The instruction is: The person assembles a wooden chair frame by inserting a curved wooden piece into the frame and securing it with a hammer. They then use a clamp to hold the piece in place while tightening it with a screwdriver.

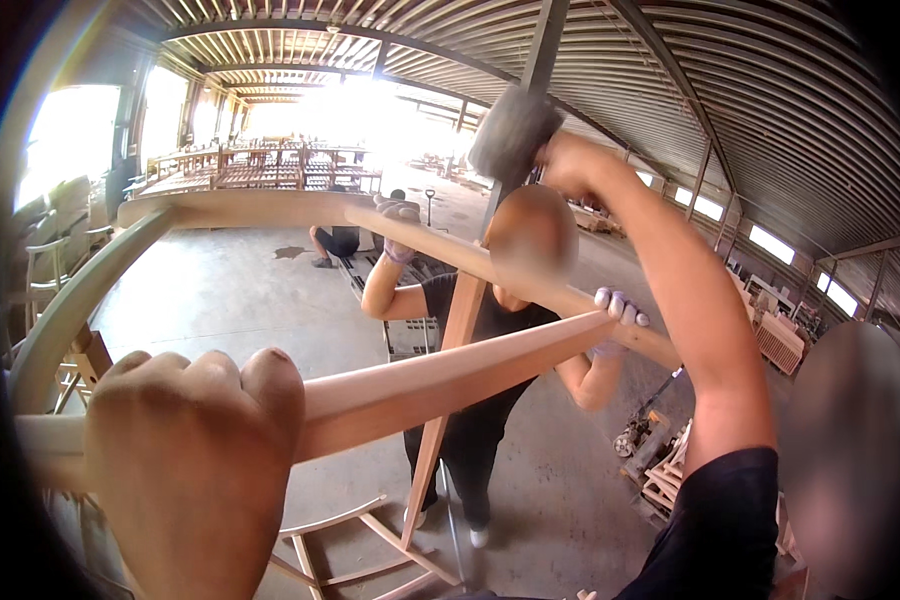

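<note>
My left hand is closed around a pale, curved rail of a wooden chair frame, at the lower left. High above the frame, my right hand grips a mallet. Its dark, blocky head is smeared by motion and apart from the wood; the handle is mostly hidden. Across from me, a co-worker in dark clothes steadies the far rail with one gloved hand and holds the right corner with the other gloved hand. An upright wooden leg slants down from the far rail.
Below the frame, a slatted wooden piece lies on the concrete floor. Wooden parts are piled at the right. Another person sits low farther back. Racks of wooden furniture stand at the far left, near bright windows.
</note>
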Available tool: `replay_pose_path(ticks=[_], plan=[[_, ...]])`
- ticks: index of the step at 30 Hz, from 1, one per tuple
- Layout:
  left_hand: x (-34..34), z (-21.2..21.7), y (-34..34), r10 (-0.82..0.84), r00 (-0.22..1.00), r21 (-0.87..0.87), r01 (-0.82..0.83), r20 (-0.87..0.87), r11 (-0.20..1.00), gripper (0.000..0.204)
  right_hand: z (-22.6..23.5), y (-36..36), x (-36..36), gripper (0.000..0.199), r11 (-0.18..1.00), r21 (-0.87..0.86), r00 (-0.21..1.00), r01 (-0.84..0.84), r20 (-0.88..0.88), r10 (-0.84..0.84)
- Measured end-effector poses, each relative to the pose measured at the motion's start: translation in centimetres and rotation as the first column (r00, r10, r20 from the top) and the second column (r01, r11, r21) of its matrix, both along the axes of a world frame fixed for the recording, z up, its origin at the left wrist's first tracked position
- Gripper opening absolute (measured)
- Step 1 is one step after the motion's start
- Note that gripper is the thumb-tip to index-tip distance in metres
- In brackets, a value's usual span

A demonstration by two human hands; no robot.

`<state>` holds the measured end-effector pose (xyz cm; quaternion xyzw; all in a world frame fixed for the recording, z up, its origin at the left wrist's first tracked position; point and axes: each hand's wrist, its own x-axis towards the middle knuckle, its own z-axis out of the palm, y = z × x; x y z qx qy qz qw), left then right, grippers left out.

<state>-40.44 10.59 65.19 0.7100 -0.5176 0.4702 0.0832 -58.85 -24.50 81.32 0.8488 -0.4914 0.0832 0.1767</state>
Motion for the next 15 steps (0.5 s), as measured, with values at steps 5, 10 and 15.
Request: replay_pose_path(ticks=[5,10,15], plan=[[0.7,0.7,2.9,-0.014,0.999,0.042,0.015,-0.040,0.999,0.010,-2.9,10.1,2.2,0.034,0.989,0.145,0.884,0.019,-0.465,0.052],[2.2,-0.2,2.2,-0.215,0.970,-0.044,0.221,0.110,0.974,0.007,-1.8,1.3,-0.9,0.038,0.886,-0.276,0.883,-0.372,-0.398,0.247],[7.3,-2.7,7.0,-0.485,0.769,-0.057,0.555,0.415,0.830,0.021,1.0,5.2,-8.3,0.027,0.823,-0.529,0.843,-0.206,0.332,0.423]])
